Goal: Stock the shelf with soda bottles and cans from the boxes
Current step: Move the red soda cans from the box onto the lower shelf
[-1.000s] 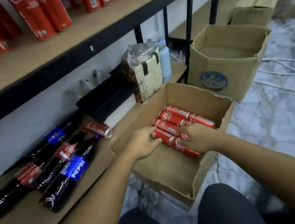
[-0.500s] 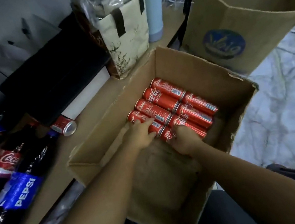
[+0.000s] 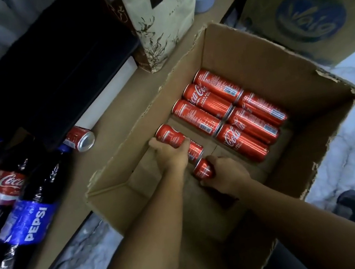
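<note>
Inside the cardboard box (image 3: 252, 54), fingers of left hand (image 3: 171, 158) and right hand (image 3: 227, 174) wrapped round part-hidden red cans (image 3: 169, 135).

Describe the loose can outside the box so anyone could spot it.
Find the open cardboard box; left of it runs the brown shelf board. One red can lies there on its side, beside the black case. Its neighbours are dark bottles; it alone is short, silver end showing.

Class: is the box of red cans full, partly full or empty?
Partly full: the box holds six lying cans; much of its floor is bare.
</note>
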Action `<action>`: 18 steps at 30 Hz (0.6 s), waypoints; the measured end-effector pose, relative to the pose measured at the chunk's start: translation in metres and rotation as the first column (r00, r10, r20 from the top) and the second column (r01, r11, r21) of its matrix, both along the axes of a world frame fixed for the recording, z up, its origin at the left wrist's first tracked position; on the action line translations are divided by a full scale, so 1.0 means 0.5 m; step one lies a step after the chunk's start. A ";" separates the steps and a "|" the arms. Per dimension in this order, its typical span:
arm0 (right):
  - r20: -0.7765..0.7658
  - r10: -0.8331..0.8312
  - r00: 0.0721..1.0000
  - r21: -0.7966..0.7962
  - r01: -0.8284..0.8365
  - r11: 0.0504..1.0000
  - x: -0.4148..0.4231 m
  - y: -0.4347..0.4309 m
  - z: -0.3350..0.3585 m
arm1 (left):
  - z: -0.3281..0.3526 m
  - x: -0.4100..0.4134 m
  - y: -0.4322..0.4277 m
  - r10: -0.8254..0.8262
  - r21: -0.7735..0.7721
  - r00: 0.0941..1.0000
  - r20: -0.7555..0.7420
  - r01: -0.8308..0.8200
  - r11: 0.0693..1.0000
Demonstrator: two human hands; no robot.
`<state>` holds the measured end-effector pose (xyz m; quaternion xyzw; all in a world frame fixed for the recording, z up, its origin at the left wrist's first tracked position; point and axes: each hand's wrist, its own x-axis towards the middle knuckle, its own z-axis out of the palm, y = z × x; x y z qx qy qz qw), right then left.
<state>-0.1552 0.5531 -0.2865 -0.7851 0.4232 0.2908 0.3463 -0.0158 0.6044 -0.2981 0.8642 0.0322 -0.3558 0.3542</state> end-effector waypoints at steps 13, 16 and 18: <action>0.249 -0.324 0.913 0.060 0.320 0.946 -0.055 -0.022 0.045 | 0.023 0.010 0.054 -0.082 -0.159 0.996 0.039 0.088 0.983; 0.412 -0.322 0.852 0.071 0.322 0.944 -0.051 -0.010 0.066 | 0.056 0.003 0.095 -0.270 -0.051 0.939 0.212 0.286 0.957; 0.494 -0.282 0.822 0.021 0.313 0.949 -0.039 0.003 0.078 | 0.075 -0.002 0.121 -0.369 -0.003 0.891 0.264 0.383 0.924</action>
